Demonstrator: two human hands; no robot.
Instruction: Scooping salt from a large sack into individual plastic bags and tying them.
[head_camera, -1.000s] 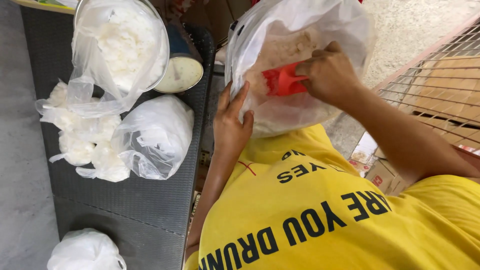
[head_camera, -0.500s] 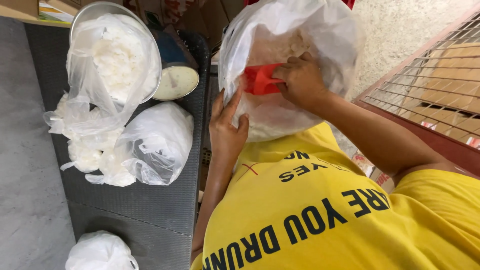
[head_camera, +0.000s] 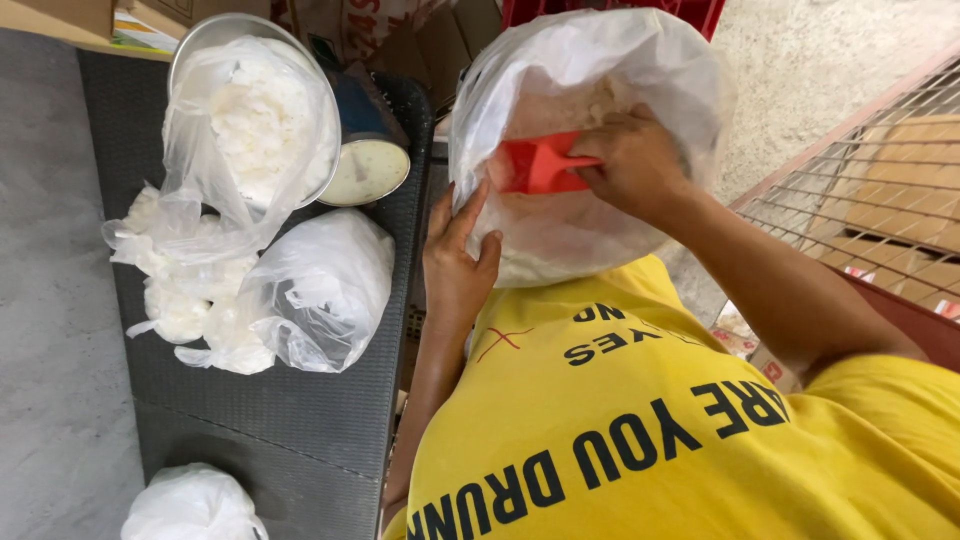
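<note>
Metal bowl (head_camera: 200, 40), scale (head_camera: 368, 160), knotted bags (head_camera: 320, 290)

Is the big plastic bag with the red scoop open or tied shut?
Open: the right hand reaches inside the big bag, holding the red scoop.

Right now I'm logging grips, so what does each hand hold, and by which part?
The right hand holds the red scoop by its handle, inside the big plastic bag. The left hand steadies the bag's outer side.
</note>
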